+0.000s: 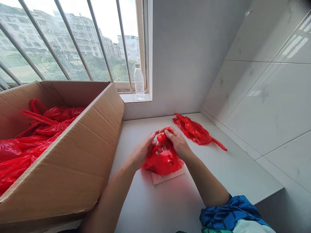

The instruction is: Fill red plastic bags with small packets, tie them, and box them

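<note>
Above the white counter, my left hand and my right hand meet around a crumpled red plastic bag. Both hands grip its gathered upper part, and my right fingers pinch a fold at the top. The bag's lower part hangs over a pale paper card, partly hiding it. A second red plastic bag lies flat and rumpled on the counter, beyond and to the right of my right hand. Several more red plastic bags lie inside a cardboard box.
The open cardboard box stands on the counter's left side, close to my left forearm. A plastic water bottle stands on the window sill behind it. Marble-look tiles rise along the right side, and the window has metal bars.
</note>
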`<state>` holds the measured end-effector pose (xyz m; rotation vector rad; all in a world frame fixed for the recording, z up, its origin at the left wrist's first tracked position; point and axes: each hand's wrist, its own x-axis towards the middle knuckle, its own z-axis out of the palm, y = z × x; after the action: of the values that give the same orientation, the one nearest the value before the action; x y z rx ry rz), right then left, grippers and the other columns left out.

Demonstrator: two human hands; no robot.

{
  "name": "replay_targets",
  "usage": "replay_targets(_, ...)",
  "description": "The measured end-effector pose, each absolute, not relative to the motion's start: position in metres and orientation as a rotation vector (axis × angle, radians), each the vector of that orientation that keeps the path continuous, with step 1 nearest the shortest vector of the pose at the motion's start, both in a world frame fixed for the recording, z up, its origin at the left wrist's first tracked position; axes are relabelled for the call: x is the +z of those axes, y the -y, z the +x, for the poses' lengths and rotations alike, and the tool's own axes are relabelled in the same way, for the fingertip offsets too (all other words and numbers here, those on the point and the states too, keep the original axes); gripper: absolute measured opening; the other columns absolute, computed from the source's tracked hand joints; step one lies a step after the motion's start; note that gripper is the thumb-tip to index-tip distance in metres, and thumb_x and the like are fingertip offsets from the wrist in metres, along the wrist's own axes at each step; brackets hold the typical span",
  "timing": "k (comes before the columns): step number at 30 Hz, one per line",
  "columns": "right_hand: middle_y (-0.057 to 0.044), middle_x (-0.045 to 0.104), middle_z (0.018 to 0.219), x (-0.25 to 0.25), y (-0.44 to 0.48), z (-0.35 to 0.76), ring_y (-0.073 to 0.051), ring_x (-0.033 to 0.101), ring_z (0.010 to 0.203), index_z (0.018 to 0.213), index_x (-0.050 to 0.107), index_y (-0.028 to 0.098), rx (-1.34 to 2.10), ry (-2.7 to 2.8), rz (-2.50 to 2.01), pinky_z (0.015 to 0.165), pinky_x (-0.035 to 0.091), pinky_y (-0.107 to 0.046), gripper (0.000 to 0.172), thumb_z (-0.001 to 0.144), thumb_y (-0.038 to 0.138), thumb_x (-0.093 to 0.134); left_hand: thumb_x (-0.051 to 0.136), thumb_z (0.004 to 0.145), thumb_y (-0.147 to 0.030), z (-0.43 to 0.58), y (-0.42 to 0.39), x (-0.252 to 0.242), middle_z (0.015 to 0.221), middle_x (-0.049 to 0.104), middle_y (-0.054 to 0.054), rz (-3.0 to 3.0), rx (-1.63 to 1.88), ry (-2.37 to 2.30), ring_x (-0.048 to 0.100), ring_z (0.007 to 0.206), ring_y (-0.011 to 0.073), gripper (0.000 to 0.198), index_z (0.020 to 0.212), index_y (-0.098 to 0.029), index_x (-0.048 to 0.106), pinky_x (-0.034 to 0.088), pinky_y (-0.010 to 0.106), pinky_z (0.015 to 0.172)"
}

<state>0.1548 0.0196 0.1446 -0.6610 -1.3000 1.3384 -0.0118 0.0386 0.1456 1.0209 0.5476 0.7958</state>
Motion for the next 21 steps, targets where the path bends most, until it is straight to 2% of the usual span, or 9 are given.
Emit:
replay_targets(4,-0.001,0.064,0.076,0.153,-0.017,0.167,-0.013,0.059,0.066,0.088,0.066,0.020,1.279,1.550,-0.679,0.062,0.047,-0.027,0.031,0.097,0.048,0.056,0.060,0.094,-0.051,-0.014,-0.035,0.144,0.083,0.058,0.000,1.090,0.802,-0.613,0.056,0.073,0.0124,0.051,0.138,-0.026,0.053,0.045,0.025,0.072)
replay_targets(8,-0.004,0.060,0.096,0.159,-0.016,0.177,-0.013,0.060,0.075,0.082,0.069,0.019,1.152,1.679,-0.685,0.069,0.053,-0.029,0.028,0.094,0.043,0.063,0.067,0.091,-0.044,-0.017,-0.035,0.148,0.084,0.059,0.001,1.284,0.802,-0.606,0.056,0.077,0.0130,0.055,0.141,-0.026,0.050,0.045,0.027,0.077)
replay_targets(11,-0.002,0.061,0.091,0.158,-0.015,0.179,-0.014,0.063,0.076,0.092,0.066,0.020,1.159,1.645,-0.708,0.071,0.055,-0.031,0.020,0.091,0.040,0.068,0.070,0.089,-0.041,-0.018,-0.036,0.149,0.080,0.056,-0.001,1.431,0.824,-0.600,0.056,0.078,0.0135,0.057,0.140,-0.025,0.050,0.045,0.026,0.076)
replay_targets(13,0.000,0.062,0.085,0.156,-0.015,0.179,-0.014,0.064,0.076,0.099,0.063,0.021,1.152,1.607,-0.740,0.072,0.056,-0.031,0.021,0.089,0.037,0.071,0.072,0.087,-0.040,-0.019,-0.035,0.149,0.080,0.054,-0.002,1.526,0.816,-0.632,0.055,0.076,0.0130,0.058,0.139,-0.026,0.050,0.045,0.025,0.072)
replay_targets(18,-0.002,0.066,0.091,0.153,-0.007,0.177,-0.015,0.064,0.083,0.093,0.064,0.022,0.857,1.722,-0.828,0.074,0.056,-0.031,0.014,0.087,0.031,0.072,0.067,0.090,-0.040,-0.020,-0.030,0.147,0.070,0.048,-0.006,1.845,0.841,-0.839,0.045,0.063,0.0093,0.041,0.128,-0.028,0.060,0.037,0.021,0.059)
replay_targets(21,-0.005,0.065,0.107,0.148,0.003,0.175,-0.017,0.064,0.094,0.093,0.067,0.023,0.534,1.851,-0.852,0.077,0.056,-0.031,0.005,0.090,0.026,0.070,0.061,0.094,-0.037,-0.020,-0.029,0.147,0.067,0.057,-0.005,1.903,0.855,-0.888,0.051,0.063,0.0101,0.028,0.118,-0.025,0.066,0.040,0.022,0.060)
